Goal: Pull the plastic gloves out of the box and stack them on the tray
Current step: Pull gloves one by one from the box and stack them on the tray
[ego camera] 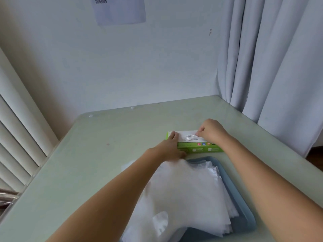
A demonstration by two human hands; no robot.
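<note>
A green and white glove box (201, 148) lies on the table beyond the tray. My left hand (170, 147) rests flat on the box's left end, fingers straight. At the opening in the box's top, my right hand (210, 131) has its fingers curled, pinching a crumpled clear plastic glove (189, 137) that pokes out. A blue tray (232, 186) sits in front of the box. On it lies a pile of several translucent white gloves (183, 193), which spills over the tray's left edge onto the table.
The pale green table (90, 163) stands in a corner. The wall runs along its far edge and grey curtains (271, 67) hang at its right. White slats (19, 137) line the left side.
</note>
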